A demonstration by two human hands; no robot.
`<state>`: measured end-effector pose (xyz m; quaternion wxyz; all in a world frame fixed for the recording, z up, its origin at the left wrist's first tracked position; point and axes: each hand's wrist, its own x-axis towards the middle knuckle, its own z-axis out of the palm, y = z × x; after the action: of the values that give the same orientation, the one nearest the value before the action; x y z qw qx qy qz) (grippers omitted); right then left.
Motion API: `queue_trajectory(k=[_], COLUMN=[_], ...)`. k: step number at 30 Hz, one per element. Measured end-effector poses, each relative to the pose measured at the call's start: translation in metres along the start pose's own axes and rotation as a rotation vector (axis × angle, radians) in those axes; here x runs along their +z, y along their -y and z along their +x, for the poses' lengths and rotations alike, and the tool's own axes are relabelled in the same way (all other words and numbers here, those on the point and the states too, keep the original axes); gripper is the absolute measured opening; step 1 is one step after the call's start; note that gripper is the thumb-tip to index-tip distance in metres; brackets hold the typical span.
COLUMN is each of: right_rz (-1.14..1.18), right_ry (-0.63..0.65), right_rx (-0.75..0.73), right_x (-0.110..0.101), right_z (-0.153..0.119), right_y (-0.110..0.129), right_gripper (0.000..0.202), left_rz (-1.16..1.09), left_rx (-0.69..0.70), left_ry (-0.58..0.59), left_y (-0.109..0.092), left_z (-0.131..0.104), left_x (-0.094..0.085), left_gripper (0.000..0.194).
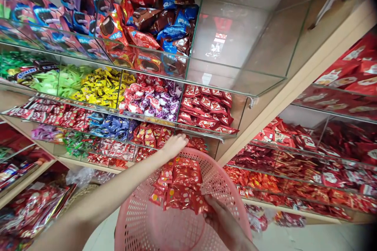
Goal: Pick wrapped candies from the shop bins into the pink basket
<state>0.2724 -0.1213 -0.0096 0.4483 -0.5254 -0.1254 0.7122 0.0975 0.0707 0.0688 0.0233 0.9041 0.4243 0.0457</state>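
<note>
A pink perforated plastic basket (242, 200) is below the candy shelves. Red wrapped packets with small coloured spots (182, 182) lie bunched over its far inner part. At the basket's right inside, my right hand (219, 215) has its fingers closed on the edge of the red packets. My left hand (176, 145) is over the far rim, beside the lower shelf compartments, its fingers bent and together; what they hold, if anything, is hidden. Just beyond it are red packets in a shelf compartment (153, 135).
Glass-fronted shelves (147, 70) hold yellow candies (101, 88), purple and red wrapped candies (153, 98) and red packets (206, 106). A slanting wooden panel (282, 90) separates them from more red packets at the right (282, 133). Clear plastic bags (85, 174) hang low at left.
</note>
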Motion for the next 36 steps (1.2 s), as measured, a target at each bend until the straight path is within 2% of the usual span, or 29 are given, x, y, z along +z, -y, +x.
queue_trajectory(k=[1,4,6,8,11,15,18,22,29,36], right_rz=[-0.016,-0.061,-0.11,-0.178,-0.26,-0.361,-0.386,-0.392,-0.361,-0.316], right_ry=[0.004,0.039,0.09,0.155,0.213,0.185,0.184,0.177,0.125,0.115], right_rx=[0.011,0.029,0.018,-0.015,-0.052,-0.067,-0.081,-0.082,-0.088,-0.085], right_x=[0.0,-0.002,-0.004,-0.006,-0.006,-0.006,-0.01,-0.017,-0.017,-0.007], right_z=[0.0,0.003,0.005,0.008,0.011,0.015,0.016,0.015,0.014,0.017], right_y=[-0.001,-0.002,-0.003,-0.003,-0.002,-0.002,-0.003,-0.003,0.0,0.002], right_gripper=[0.023,0.024,0.024,0.025,0.029,0.033,0.033,0.031,0.034,0.041], left_rz=[0.003,-0.039,-0.074,-0.043,0.014,0.07,0.128,0.163,0.209,0.31], left_rx=[0.019,0.233,0.327,0.413,0.441,0.368,0.361,0.384,0.444,0.373], left_ry=[-0.043,-0.407,-0.502,-0.467,-0.293,-0.01,0.107,0.104,0.109,0.141], left_y=[-0.002,-0.007,-0.009,-0.012,-0.016,-0.027,-0.038,-0.046,-0.04,-0.04], left_z=[-0.017,-0.076,-0.115,-0.148,-0.175,-0.174,-0.163,-0.152,-0.146,-0.143], left_x=[0.001,0.008,0.017,0.028,0.044,0.051,0.051,0.059,0.081,0.09], left_gripper=[0.023,0.026,0.025,0.023,0.02,0.016,0.014,0.015,0.016,0.017])
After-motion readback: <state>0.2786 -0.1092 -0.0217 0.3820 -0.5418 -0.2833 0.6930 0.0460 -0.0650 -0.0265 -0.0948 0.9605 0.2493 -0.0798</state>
